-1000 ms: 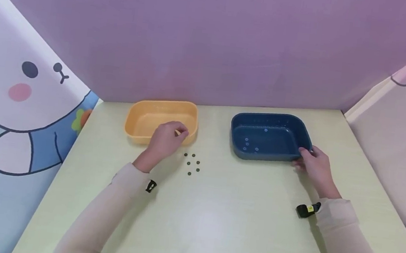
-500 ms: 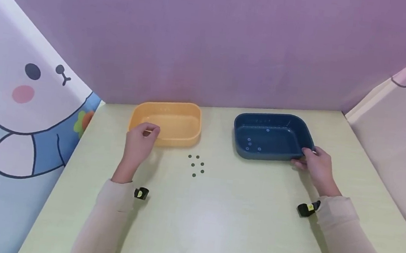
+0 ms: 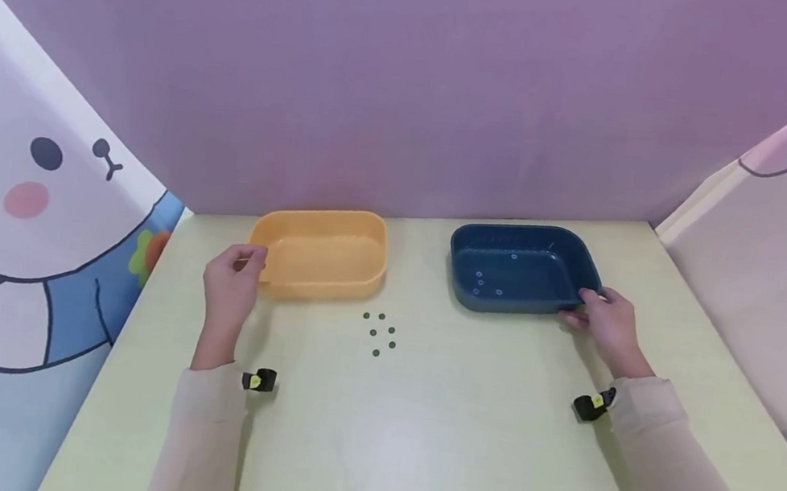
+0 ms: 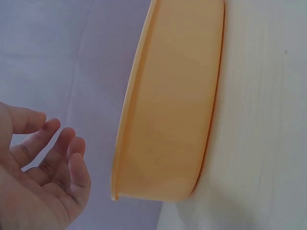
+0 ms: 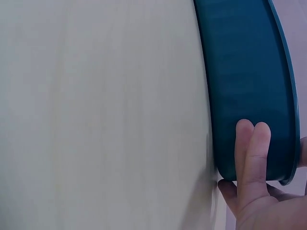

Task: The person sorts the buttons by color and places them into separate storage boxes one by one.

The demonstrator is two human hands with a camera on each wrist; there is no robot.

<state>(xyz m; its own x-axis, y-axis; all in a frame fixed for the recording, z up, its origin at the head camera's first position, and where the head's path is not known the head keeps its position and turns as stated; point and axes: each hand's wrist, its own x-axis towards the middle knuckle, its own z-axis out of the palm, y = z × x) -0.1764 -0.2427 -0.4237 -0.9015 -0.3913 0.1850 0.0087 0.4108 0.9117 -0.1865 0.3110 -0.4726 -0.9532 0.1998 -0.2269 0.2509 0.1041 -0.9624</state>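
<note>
My left hand (image 3: 231, 280) is raised at the left end of the yellow tray (image 3: 370, 283). Its fingers hang loosely curled, thumb and index tips close together, and nothing shows between them. In the left wrist view the hand (image 4: 45, 167) stands apart from the tray's wall (image 4: 168, 110). At the right, my right hand (image 3: 612, 327) grips the front right corner of the dark blue tray (image 3: 518, 304). The right wrist view shows two fingers (image 5: 253, 153) against its outer wall; the thumb is over the rim. Small pale rings (image 3: 480, 282) lie inside the blue tray.
Several small dark round pieces (image 3: 373, 332) lie on the pale table (image 3: 399, 449) between the trays, toward the front. A purple backdrop (image 3: 412, 85) rises behind both trays. Patterned side panels (image 3: 21, 252) bound the table left and right.
The left hand has moved left, from over the yellow tray's front right side to its left end. My right hand keeps its grip on the blue tray. The view has shifted slightly.
</note>
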